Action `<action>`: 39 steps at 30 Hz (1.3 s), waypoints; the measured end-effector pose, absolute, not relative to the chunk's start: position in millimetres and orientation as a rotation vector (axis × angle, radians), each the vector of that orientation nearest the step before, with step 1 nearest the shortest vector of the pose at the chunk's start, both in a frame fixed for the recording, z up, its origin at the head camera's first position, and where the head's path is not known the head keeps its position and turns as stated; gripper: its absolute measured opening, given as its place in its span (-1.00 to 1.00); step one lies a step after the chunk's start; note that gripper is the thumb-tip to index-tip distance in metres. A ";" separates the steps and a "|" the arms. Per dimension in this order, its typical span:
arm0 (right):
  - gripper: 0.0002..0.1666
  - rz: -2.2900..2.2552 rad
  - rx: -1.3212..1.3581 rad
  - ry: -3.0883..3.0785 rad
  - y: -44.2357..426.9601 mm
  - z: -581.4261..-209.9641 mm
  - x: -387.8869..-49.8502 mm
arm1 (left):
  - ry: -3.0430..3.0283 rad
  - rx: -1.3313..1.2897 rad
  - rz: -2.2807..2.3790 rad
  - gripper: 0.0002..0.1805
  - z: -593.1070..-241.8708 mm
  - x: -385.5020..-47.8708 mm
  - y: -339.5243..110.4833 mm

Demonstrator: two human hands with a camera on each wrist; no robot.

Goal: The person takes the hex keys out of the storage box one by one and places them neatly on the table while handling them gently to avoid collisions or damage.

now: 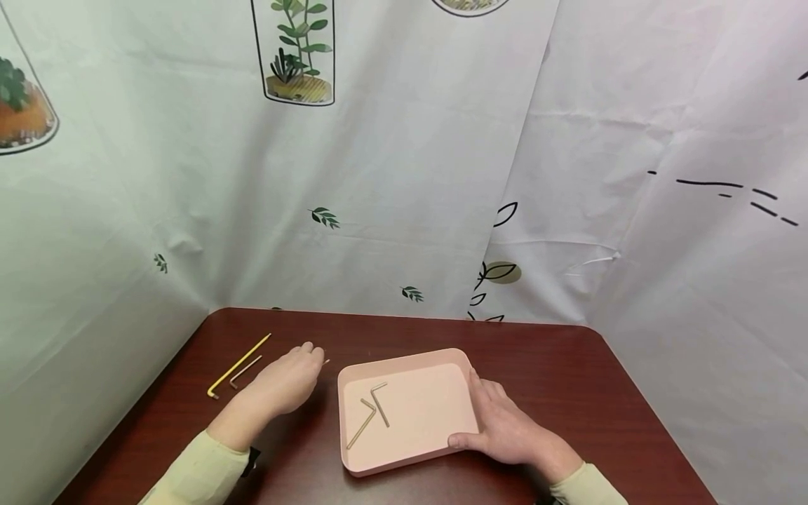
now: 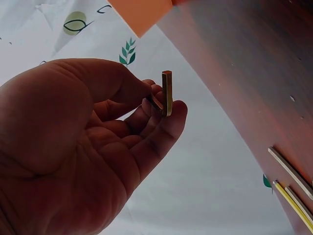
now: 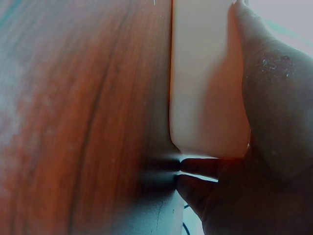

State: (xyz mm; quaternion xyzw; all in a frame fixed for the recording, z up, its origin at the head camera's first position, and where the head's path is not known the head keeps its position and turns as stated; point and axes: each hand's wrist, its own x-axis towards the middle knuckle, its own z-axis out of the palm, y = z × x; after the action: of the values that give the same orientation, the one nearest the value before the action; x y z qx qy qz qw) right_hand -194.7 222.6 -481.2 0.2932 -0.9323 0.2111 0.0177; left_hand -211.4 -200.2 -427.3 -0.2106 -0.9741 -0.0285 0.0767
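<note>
My left hand (image 1: 292,379) is over the table, left of a pink tray (image 1: 435,421). Between its thumb and fingers it pinches an L-shaped hex key (image 2: 167,93), whose short arm stands up in the left wrist view. My right hand (image 1: 508,424) grips the tray's right end, the thumb at the front rim and the fingers along the outer side wall (image 3: 200,98). Inside the tray, towards its left, lie two hex keys, one (image 1: 361,428) nearer the front and another (image 1: 381,407) beside it.
A long yellow hex key (image 1: 240,366) and a shorter metal one (image 1: 245,373) lie on the dark red table (image 1: 524,344) left of my left hand. Another metal key (image 2: 291,169) shows near them in the left wrist view. Printed white cloth (image 1: 391,175) hangs behind the table.
</note>
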 end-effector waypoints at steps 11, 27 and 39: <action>0.61 0.654 0.898 -2.912 222.3 -480.7 -194.9 | -2.944 -0.609 -0.070 -0.89 -434.1 -213.4 -210.4; 0.59 0.684 0.923 -2.885 222.3 -482.1 -195.6 | -2.948 -0.565 -0.097 -0.89 -442.0 -214.0 -222.3; 0.59 0.669 0.913 -2.888 221.8 -481.3 -195.1 | -2.989 -0.535 -0.087 -0.90 -446.0 -217.8 -229.5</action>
State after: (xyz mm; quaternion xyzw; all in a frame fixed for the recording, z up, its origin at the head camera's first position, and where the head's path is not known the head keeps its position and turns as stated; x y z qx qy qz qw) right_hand -195.1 221.8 -481.3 0.2942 -0.9309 0.2157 0.0200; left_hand -217.8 -229.5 -446.0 -0.1759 -0.9826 -0.0286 0.0520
